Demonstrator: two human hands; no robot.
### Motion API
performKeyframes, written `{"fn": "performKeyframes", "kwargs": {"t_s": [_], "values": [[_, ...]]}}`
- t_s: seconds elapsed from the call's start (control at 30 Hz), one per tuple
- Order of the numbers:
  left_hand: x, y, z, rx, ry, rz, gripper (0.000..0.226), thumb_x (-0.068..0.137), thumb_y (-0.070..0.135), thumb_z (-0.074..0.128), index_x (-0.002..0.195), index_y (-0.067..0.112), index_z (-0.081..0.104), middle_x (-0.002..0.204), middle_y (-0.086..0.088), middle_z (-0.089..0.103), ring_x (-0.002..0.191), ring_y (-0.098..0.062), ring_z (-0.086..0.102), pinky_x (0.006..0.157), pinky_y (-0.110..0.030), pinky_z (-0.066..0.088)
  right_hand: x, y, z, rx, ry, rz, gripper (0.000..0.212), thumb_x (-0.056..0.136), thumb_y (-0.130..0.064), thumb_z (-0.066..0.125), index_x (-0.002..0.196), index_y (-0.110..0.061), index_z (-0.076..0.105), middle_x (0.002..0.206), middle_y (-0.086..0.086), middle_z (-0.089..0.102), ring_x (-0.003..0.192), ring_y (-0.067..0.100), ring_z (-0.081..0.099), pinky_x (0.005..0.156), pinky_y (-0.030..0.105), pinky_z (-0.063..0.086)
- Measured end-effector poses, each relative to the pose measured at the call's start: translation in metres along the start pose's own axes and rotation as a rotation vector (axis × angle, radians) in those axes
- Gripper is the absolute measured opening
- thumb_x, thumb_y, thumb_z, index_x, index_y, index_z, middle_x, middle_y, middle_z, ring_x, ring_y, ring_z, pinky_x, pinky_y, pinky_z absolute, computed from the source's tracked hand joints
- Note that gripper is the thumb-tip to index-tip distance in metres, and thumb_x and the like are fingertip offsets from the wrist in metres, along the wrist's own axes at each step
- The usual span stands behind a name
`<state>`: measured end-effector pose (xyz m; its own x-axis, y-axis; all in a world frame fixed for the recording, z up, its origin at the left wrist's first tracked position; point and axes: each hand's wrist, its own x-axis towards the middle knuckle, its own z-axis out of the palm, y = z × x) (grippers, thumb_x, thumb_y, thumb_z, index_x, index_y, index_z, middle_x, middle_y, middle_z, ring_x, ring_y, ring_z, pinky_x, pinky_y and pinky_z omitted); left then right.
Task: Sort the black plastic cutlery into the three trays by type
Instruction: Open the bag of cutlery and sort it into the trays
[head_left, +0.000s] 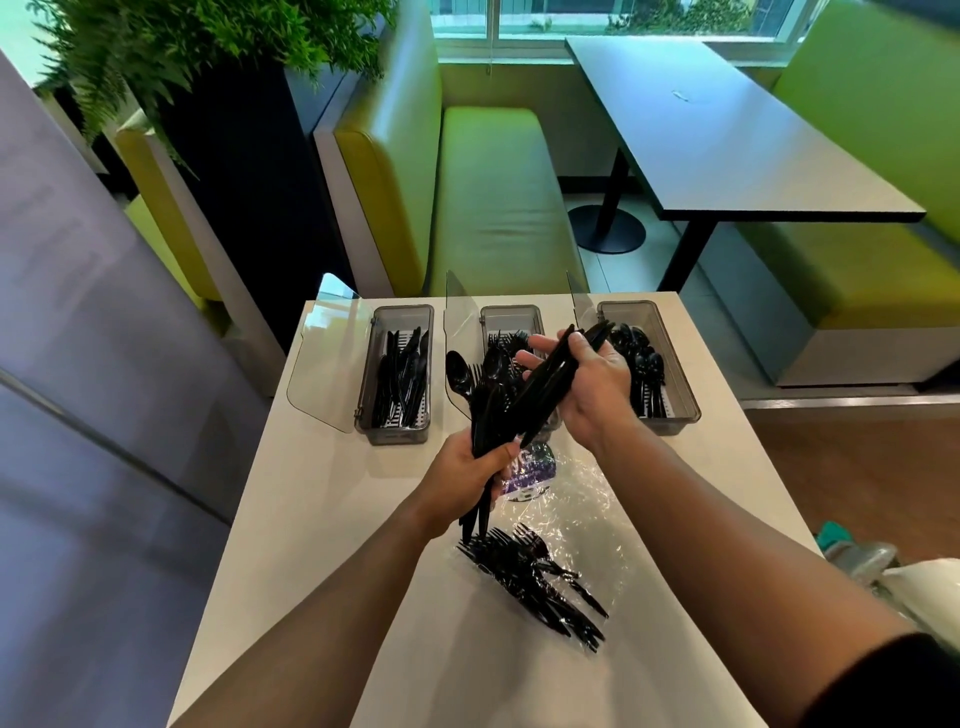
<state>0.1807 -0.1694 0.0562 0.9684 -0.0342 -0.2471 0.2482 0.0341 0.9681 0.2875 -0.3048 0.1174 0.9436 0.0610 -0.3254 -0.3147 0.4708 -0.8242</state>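
Hands meet above the white table (322, 499). The left hand (462, 480) has its fingers curled tight round the handles of a bundle of black cutlery (485, 410), spoon bowls and fork tines pointing up. The right hand (587, 387) clamps several long black pieces (550, 374) between thumb and fingers; their type is unclear. Behind the hands stand 3 trays with clear lids (327, 358) raised: the left tray (402, 312) holds knives, the middle tray (510, 312) forks, the right tray (626, 307) spoons. Near the person, loose forks (535, 582) lie heaped on crumpled clear plastic wrap (582, 514), which has a purple label (527, 475) just under the left hand.
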Motion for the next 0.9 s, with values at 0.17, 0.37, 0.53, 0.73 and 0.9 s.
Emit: {"fn": "performKeyframes", "kwargs": {"t_s": [0.17,0.37,0.53,0.73,0.9], "values": [[0.0,-0.004,-0.002,0.022,0.002,0.003,0.025,0.101,0.014,0.058,0.099,-0.01,0.055,0.073,-0.018,0.051,0.051,-0.02,0.046,0.049,-0.031,0.043,0.007,-0.015,0.001,0.05,0.066,-0.046,0.011,0.109,-0.012,0.039,0.1,-0.009,0.046,0.086,0.023,0.072,0.087,0.044,0.071,0.087,0.059,0.054],[0.0,-0.006,0.0,0.024,-0.012,-0.019,0.015,0.1,0.011,0.059,0.088,0.004,0.056,0.065,-0.009,0.051,0.049,-0.019,0.045,0.048,-0.03,0.041,0.017,-0.027,0.0,0.11,0.103,-0.075,0.013,0.109,-0.015,0.04,0.114,-0.005,0.047,0.071,0.015,0.069,0.065,0.036,0.072,0.074,0.053,0.061],[0.0,-0.009,-0.004,0.039,0.007,-0.016,0.023,0.1,0.011,0.059,0.092,-0.011,0.054,0.065,-0.011,0.051,0.051,-0.023,0.044,0.047,-0.03,0.041,0.029,-0.047,-0.003,0.24,0.211,-0.114,0.017,0.109,-0.021,0.037,0.106,-0.01,0.05,0.067,0.011,0.061,0.055,0.027,0.061,0.058,0.038,0.057],[0.0,-0.009,-0.009,0.003,0.057,0.011,0.021,0.101,0.012,0.058,0.08,0.007,0.055,0.063,-0.008,0.053,0.05,-0.019,0.044,0.049,-0.029,0.041,0.03,-0.049,-0.011,0.126,0.26,-0.125,0.023,0.109,-0.019,0.036,0.09,-0.015,0.048,0.063,0.003,0.05,0.043,0.014,0.042,0.045,0.024,0.039],[0.003,-0.006,-0.012,-0.046,0.101,0.028,0.018,0.101,0.011,0.058,0.091,-0.003,0.056,0.067,-0.011,0.052,0.05,-0.017,0.045,0.049,-0.029,0.041,0.026,-0.018,-0.02,-0.019,0.134,-0.015,0.009,0.107,-0.014,0.043,0.102,-0.013,0.05,0.067,0.002,0.05,0.049,0.012,0.042,0.047,0.027,0.038]]}}
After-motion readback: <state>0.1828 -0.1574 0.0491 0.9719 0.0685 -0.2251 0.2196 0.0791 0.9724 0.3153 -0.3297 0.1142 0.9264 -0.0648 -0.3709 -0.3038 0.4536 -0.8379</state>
